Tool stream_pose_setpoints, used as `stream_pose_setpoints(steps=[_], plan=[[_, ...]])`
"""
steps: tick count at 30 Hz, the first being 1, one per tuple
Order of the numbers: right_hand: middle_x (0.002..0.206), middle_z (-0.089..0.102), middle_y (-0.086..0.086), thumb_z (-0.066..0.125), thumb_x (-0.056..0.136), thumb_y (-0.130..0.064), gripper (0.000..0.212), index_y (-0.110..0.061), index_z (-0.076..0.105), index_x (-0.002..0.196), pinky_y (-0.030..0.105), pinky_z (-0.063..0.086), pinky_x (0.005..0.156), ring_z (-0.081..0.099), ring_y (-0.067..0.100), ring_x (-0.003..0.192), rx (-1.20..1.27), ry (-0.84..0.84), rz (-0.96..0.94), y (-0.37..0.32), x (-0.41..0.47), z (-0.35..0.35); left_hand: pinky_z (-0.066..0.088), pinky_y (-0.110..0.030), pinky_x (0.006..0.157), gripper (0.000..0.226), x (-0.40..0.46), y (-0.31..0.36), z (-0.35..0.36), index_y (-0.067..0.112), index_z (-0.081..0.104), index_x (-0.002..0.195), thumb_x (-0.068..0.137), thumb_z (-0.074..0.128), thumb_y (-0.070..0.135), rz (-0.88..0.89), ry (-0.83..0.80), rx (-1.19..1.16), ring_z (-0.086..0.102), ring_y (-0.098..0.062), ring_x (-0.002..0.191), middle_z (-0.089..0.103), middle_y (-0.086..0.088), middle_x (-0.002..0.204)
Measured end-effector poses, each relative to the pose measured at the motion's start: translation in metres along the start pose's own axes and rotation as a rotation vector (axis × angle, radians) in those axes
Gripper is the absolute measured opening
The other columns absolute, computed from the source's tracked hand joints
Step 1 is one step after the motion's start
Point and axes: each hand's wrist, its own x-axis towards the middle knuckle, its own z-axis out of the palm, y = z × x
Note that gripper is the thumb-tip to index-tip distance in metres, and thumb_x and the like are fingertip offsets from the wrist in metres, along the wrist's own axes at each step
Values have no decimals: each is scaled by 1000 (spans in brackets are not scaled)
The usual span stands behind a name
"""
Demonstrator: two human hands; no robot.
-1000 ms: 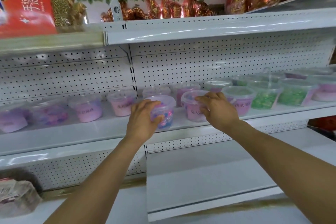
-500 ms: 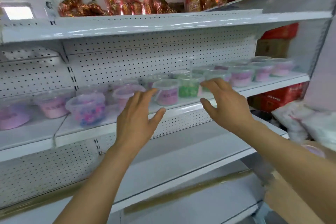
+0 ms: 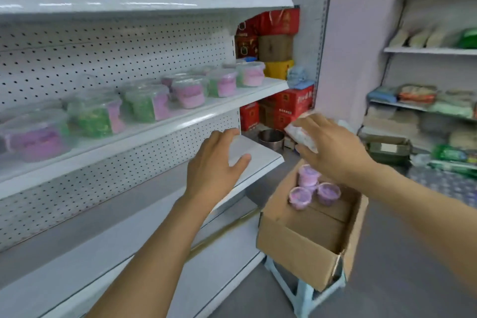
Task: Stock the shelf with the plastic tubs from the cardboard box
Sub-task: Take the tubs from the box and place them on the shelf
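Hands empty and spread, right hand (image 3: 333, 147) over cardboard box (image 3: 304, 248), left hand (image 3: 214, 165) beside; risk: box tipping off small stool (image 3: 307, 294) if pressed off-centre reaching for plastic tubs (image 3: 312, 188).

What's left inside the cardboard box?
Three purple tubs show at the far end of the cardboard box; the rest is bare. The right hand hides the far corner.

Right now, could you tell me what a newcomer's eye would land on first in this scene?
Probably the two bare hands reaching forward: the left hand spread open over the lower shelf, the right hand above the open cardboard box on a pale stool. Inside the box, three purple tubs cluster at its far end. Next comes the row of pink and green tubs lining the middle shelf.
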Motion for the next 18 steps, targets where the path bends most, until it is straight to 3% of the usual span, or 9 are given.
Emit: stream_pose_setpoints(steps=[7, 11, 18], plan=[[129, 49, 4, 55, 90, -29, 46, -23, 45, 134, 39, 46, 78, 52, 27, 112, 12, -150, 270, 127, -9, 42, 47, -39, 89, 47, 58, 40, 119, 38, 42, 130, 87, 57, 48, -6, -225, -108, 52, -13, 114, 50, 11, 126], [128, 50, 3, 56, 90, -31, 45, -25, 46, 133, 38, 49, 75, 55, 27, 107, 72, -222, 367, 192, 5, 93, 47, -36, 87, 43, 100, 38, 194, 37, 48, 125, 85, 60, 47, -38, -330, -171, 55, -12, 108, 53, 12, 121], [132, 49, 2, 56, 91, -32, 44, -26, 45, 134, 41, 50, 88, 56, 24, 111, 133, -468, 490, 293, 51, 195, 47, -30, 85, 43, 194, 25, 321, 30, 55, 123, 83, 62, 46, -219, -544, -278, 59, -11, 97, 58, 10, 117]])
